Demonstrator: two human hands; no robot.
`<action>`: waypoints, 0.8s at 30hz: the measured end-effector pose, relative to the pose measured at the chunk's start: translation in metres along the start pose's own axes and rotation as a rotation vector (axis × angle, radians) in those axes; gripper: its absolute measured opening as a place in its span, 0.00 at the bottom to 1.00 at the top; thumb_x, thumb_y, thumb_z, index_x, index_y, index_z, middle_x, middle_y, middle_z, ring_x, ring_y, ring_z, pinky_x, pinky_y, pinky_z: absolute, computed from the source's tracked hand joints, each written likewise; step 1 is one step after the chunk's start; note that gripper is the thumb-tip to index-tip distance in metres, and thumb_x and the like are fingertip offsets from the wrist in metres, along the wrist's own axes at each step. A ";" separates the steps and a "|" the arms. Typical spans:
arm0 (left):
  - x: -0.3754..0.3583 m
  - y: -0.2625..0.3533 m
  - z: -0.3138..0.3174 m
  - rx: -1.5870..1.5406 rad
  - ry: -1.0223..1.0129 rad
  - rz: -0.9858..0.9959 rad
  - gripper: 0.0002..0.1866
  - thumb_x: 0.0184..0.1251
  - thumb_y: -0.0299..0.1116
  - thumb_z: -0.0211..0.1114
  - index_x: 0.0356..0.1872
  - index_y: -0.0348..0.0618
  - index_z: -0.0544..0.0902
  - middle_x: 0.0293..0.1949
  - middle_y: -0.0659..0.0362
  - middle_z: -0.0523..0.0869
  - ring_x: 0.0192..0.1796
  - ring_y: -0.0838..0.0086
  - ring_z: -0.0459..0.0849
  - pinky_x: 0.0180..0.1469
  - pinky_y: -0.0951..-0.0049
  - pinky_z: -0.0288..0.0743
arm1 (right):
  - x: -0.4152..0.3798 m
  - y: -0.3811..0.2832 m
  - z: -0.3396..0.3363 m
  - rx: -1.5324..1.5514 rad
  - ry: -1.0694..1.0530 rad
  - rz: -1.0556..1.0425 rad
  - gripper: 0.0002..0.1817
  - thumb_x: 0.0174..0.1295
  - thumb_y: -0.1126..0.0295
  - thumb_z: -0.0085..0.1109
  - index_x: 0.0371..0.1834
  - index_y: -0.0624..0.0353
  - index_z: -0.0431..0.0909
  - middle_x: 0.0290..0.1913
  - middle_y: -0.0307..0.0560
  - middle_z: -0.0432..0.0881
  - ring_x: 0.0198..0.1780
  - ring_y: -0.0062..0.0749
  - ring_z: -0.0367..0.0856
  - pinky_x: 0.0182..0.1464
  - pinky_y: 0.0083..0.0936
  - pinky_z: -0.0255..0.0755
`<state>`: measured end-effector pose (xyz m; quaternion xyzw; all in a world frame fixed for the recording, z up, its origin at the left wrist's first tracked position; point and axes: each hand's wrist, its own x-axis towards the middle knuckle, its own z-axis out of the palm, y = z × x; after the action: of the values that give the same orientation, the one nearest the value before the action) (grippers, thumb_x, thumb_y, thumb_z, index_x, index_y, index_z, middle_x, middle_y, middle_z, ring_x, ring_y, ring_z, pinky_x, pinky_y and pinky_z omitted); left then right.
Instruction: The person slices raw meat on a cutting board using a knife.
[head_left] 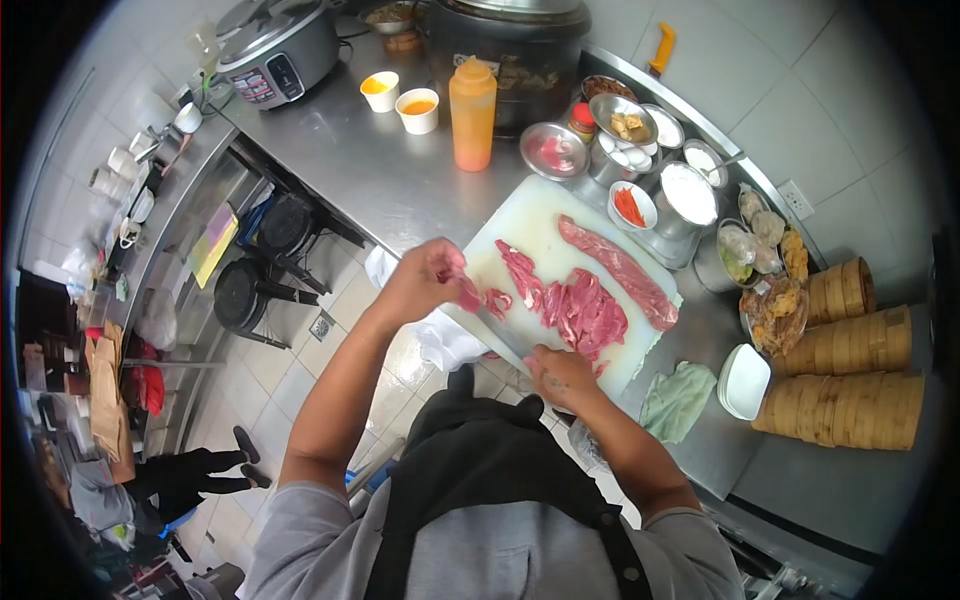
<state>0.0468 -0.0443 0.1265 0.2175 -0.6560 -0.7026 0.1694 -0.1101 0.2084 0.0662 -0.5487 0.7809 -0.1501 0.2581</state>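
A white cutting board lies on the steel counter with raw red meat on it. My left hand, at the board's left edge, pinches a small piece of raw meat. My right hand is closed around a knife, whose blade points left toward that piece along the near edge. Sliced meat is heaped mid-board, with smaller slices to its left. Beyond the heap rests a long uncut strip of meat. The knife's handle is mostly hidden in my fingers.
An orange squeeze bottle, two cups and a black cooker stand behind the board. Bowls of ingredients crowd the right back. A green cloth, white dishes and bamboo steamers sit right. Another person is far left.
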 end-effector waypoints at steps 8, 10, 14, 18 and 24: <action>0.039 -0.075 0.032 0.590 0.080 0.086 0.12 0.54 0.20 0.70 0.40 0.38 0.79 0.37 0.55 0.82 0.43 0.69 0.83 0.48 0.70 0.77 | 0.022 0.013 -0.018 0.015 0.075 0.208 0.18 0.72 0.58 0.50 0.41 0.64 0.78 0.33 0.67 0.84 0.39 0.64 0.85 0.46 0.54 0.76; 0.029 -0.083 0.037 0.807 0.234 0.301 0.13 0.49 0.24 0.72 0.38 0.39 0.82 0.42 0.48 0.82 0.48 0.52 0.81 0.51 0.59 0.77 | 0.013 0.001 -0.016 0.026 0.102 0.237 0.17 0.72 0.58 0.50 0.40 0.64 0.78 0.33 0.67 0.84 0.39 0.65 0.85 0.45 0.54 0.76; 0.010 -0.091 0.041 0.885 0.079 0.400 0.11 0.49 0.25 0.71 0.36 0.39 0.81 0.40 0.51 0.81 0.44 0.52 0.79 0.48 0.57 0.76 | -0.010 -0.027 -0.020 -0.035 0.096 0.222 0.13 0.71 0.64 0.50 0.38 0.65 0.76 0.30 0.65 0.84 0.36 0.62 0.86 0.45 0.54 0.77; 0.013 -0.087 0.047 0.869 0.069 0.377 0.11 0.49 0.25 0.70 0.36 0.39 0.81 0.39 0.51 0.80 0.45 0.52 0.79 0.48 0.57 0.75 | -0.026 -0.040 -0.027 -0.118 -0.051 0.217 0.08 0.66 0.71 0.50 0.37 0.66 0.75 0.29 0.65 0.85 0.35 0.59 0.87 0.44 0.52 0.79; 0.017 -0.101 0.048 0.774 0.116 0.376 0.10 0.49 0.23 0.70 0.35 0.39 0.83 0.39 0.53 0.80 0.44 0.55 0.78 0.47 0.58 0.75 | -0.018 -0.038 -0.014 -0.067 -0.036 0.159 0.07 0.59 0.75 0.52 0.38 0.67 0.72 0.31 0.65 0.85 0.35 0.59 0.87 0.42 0.49 0.79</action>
<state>0.0117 -0.0038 0.0266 0.1808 -0.8888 -0.3482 0.2368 -0.0835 0.2111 0.1013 -0.4958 0.8218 -0.0929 0.2649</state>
